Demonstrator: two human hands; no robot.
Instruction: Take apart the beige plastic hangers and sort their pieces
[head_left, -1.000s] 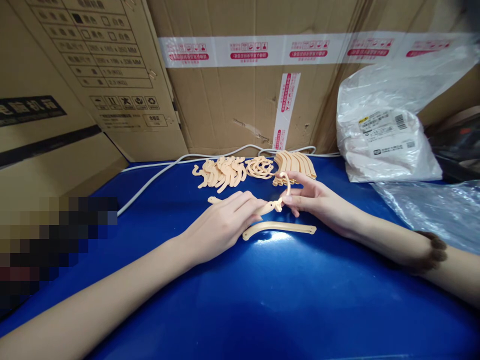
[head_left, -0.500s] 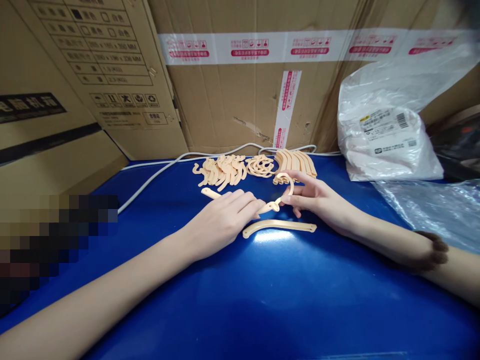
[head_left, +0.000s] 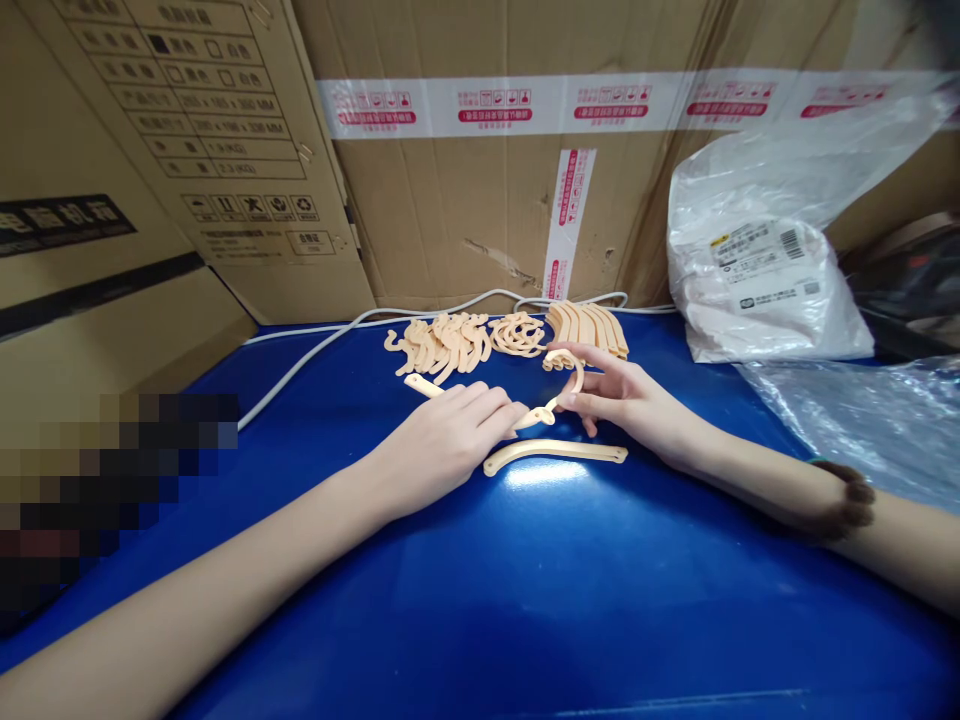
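My left hand (head_left: pixel 457 425) is closed over a beige plastic hanger arm (head_left: pixel 422 385), whose two ends stick out on either side of my fingers. Between the fingertips of my right hand (head_left: pixel 615 395) is a curved beige hanger hook (head_left: pixel 578 372). The hook's lower tip meets the hole end of the arm, though whether it sits in the hole I cannot tell. Just in front of both hands, a second hanger arm (head_left: pixel 551 448) lies on the blue table (head_left: pixel 540 580).
Behind my hands lie a pile of flat beige pieces (head_left: pixel 446 342), a heap of curved hooks (head_left: pixel 517 334) and a row of hanger arms (head_left: pixel 589 328). A white cable (head_left: pixel 300 355) runs behind them along cardboard boxes (head_left: pixel 465 200). A white plastic bag (head_left: pixel 765 280) stands at the right.
The view has shifted slightly. My hands keep nearly the same pose, with the hook still at the end of the hanger arm.
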